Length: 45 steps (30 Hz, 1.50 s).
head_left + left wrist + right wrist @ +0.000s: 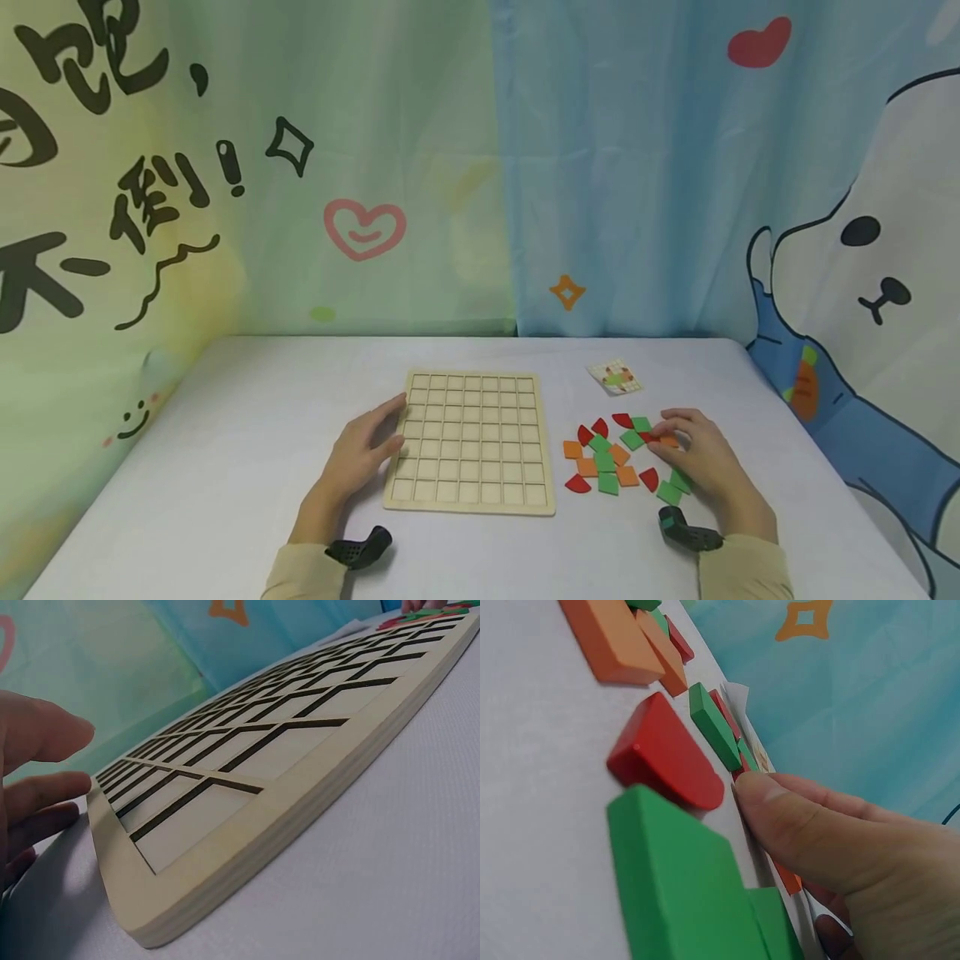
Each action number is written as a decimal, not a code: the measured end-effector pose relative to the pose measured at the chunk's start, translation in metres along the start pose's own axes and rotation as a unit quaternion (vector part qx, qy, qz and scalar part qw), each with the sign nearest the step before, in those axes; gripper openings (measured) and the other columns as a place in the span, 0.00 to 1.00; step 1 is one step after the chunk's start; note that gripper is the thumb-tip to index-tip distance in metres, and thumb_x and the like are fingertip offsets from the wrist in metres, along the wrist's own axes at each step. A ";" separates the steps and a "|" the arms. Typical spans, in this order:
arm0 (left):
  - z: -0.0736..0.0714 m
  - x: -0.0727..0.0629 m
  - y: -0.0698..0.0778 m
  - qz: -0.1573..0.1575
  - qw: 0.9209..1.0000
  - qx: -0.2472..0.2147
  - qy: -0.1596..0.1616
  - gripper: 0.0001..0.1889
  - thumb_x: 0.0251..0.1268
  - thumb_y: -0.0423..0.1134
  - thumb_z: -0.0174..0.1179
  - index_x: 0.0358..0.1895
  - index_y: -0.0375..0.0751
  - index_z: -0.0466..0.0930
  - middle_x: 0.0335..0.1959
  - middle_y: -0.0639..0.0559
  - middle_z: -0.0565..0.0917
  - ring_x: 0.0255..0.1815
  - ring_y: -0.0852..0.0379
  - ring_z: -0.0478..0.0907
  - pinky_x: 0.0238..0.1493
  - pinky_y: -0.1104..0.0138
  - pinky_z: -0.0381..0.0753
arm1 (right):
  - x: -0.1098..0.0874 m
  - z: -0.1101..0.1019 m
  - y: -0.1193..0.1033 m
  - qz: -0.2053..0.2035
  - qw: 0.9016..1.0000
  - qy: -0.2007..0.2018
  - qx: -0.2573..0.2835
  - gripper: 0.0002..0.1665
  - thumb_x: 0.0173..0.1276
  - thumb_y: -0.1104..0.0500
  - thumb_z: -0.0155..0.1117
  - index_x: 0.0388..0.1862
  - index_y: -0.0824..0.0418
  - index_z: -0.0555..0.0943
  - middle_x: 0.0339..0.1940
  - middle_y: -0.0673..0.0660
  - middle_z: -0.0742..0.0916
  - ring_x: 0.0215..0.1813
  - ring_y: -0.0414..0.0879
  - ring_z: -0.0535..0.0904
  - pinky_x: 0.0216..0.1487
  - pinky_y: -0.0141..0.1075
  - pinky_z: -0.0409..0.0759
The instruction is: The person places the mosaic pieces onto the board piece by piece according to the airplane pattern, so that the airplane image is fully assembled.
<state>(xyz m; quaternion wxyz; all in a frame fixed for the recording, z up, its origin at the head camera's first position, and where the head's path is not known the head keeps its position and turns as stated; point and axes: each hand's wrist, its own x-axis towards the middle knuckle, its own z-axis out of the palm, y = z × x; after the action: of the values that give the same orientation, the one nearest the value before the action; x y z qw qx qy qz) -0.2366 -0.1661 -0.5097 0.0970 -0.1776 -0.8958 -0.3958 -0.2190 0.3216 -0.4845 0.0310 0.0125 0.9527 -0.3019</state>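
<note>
Pale wooden grid board (471,432) unfilled beside spread left hand (357,450); flat red/green/orange tiles (605,462) lie by right hand (701,457), grip unclear.

Soft, even light leaves faint shadows on the table (225,442); wrist views look dimmer.

Head view overlooks the table (225,442); wrist views skim it closely.

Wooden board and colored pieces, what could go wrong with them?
The right hand is among closely scattered pieces, so it might nudge a green piece by accident. The left hand is at the edge of the wooden board; a bump might slide it. The red piece has a curved side, so it could get placed turned the wrong way.
</note>
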 end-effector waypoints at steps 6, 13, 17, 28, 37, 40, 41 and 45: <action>-0.001 0.002 -0.001 0.007 1.000 -0.013 0.003 0.32 0.59 0.46 0.60 0.69 0.48 0.66 0.66 0.50 0.73 0.69 0.46 0.67 0.71 0.46 0.61 | 0.003 0.000 0.001 0.013 1.000 0.001 0.025 0.24 0.59 0.48 0.69 0.48 0.61 0.77 0.65 0.67 0.69 0.69 0.67 0.56 0.66 0.69 0.54; -0.001 0.002 -0.002 0.007 1.000 -0.024 0.009 0.31 0.59 0.45 0.59 0.68 0.48 0.67 0.65 0.50 0.74 0.69 0.45 0.67 0.70 0.45 0.61 | 0.006 0.001 -0.002 0.024 1.000 -0.005 0.016 0.25 0.58 0.46 0.70 0.47 0.63 0.79 0.66 0.68 0.67 0.69 0.68 0.55 0.67 0.69 0.56; 0.000 0.001 -0.003 0.005 1.000 -0.025 0.007 0.31 0.59 0.45 0.60 0.68 0.48 0.67 0.64 0.49 0.76 0.69 0.45 0.67 0.70 0.44 0.61 | 0.005 0.001 -0.003 0.030 1.000 -0.007 0.008 0.23 0.58 0.47 0.70 0.44 0.62 0.81 0.66 0.69 0.66 0.68 0.69 0.55 0.66 0.69 0.56; 0.001 0.000 -0.001 0.019 0.999 -0.023 0.028 0.29 0.58 0.42 0.61 0.65 0.46 0.71 0.60 0.50 0.79 0.66 0.45 0.71 0.68 0.46 0.65 | 0.005 0.003 -0.001 0.015 1.000 -0.001 -0.010 0.27 0.57 0.44 0.70 0.46 0.63 0.81 0.65 0.69 0.67 0.66 0.69 0.56 0.64 0.71 0.58; 0.003 -0.008 0.001 0.013 0.999 -0.019 0.033 0.29 0.58 0.42 0.61 0.65 0.47 0.71 0.58 0.50 0.81 0.65 0.46 0.72 0.67 0.46 0.66 | 0.002 0.005 -0.002 0.018 1.000 0.014 -0.019 0.24 0.56 0.45 0.71 0.43 0.62 0.81 0.63 0.69 0.69 0.64 0.68 0.58 0.62 0.69 0.60; 0.000 -0.006 0.002 0.010 0.999 -0.020 0.032 0.29 0.58 0.41 0.61 0.65 0.47 0.71 0.58 0.49 0.81 0.66 0.45 0.71 0.68 0.45 0.65 | 0.004 0.004 -0.004 0.013 1.000 0.015 -0.021 0.23 0.56 0.47 0.71 0.43 0.62 0.81 0.63 0.69 0.69 0.64 0.68 0.58 0.62 0.69 0.60; -0.001 -0.006 0.002 0.008 0.999 -0.020 0.032 0.29 0.58 0.41 0.60 0.65 0.47 0.71 0.58 0.49 0.81 0.66 0.45 0.71 0.68 0.45 0.65 | 0.004 0.003 -0.005 0.013 1.000 0.013 -0.023 0.24 0.56 0.47 0.71 0.44 0.62 0.81 0.63 0.69 0.69 0.64 0.68 0.58 0.63 0.69 0.59; 0.000 -0.002 0.002 0.010 0.999 -0.022 0.025 0.28 0.58 0.41 0.60 0.65 0.47 0.71 0.57 0.49 0.81 0.66 0.44 0.71 0.68 0.45 0.65 | 0.004 0.001 -0.005 0.019 1.000 0.004 -0.024 0.26 0.56 0.47 0.71 0.47 0.64 0.81 0.62 0.70 0.69 0.64 0.69 0.57 0.63 0.69 0.60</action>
<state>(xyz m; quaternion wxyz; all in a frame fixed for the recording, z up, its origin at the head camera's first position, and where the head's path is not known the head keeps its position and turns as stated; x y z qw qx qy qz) -0.2338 -0.1655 -0.5090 0.1194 -0.1786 -0.8821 -0.4192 -0.2233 0.3171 -0.4828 0.0330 0.0314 0.9594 -0.2782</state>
